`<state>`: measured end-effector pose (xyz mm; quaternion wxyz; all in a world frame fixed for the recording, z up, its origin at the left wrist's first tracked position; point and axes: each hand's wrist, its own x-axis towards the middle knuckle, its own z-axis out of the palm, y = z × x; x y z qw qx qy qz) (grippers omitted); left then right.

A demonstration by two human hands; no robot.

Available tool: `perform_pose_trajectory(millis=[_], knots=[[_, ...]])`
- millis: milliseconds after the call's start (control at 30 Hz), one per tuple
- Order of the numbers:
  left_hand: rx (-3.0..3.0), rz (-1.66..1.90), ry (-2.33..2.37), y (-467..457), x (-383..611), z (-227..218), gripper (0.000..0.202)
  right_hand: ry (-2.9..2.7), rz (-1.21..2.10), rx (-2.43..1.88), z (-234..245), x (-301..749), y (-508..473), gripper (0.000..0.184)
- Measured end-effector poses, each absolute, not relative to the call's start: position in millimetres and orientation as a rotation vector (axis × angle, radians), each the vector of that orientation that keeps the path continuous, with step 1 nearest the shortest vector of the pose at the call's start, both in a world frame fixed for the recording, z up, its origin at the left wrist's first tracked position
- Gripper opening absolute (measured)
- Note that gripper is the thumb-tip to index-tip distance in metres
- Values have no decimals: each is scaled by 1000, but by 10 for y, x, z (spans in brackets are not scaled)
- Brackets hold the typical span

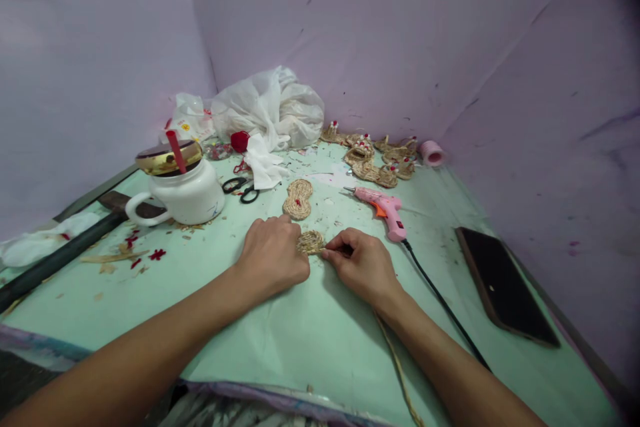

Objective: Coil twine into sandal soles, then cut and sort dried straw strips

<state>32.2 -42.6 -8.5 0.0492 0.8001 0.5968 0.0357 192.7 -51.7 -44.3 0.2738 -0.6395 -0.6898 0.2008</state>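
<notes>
A small coil of jute cord lies on the pale green table cover between my two hands. My left hand rests knuckles up with its fingers curled against the coil's left edge. My right hand pinches the cord at the coil's right edge, fingers pressed together. A loose length of jute cord trails back under my right forearm toward the near edge. A finished figure-eight jute piece lies just beyond the coil.
A pink glue gun with a black cable lies right of my hands, a dark phone further right. A white mug with gold lid, black scissors, white plastic bags, several jute ornaments and a pink tape roll stand behind.
</notes>
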Motion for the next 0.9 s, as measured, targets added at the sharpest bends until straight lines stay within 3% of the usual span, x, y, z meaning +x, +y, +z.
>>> perform_pose_trajectory(millis=[900], knots=[[2504,224,1712,-377,290,-167,11,-1789,493,-1722,-448,1951,-393,5]])
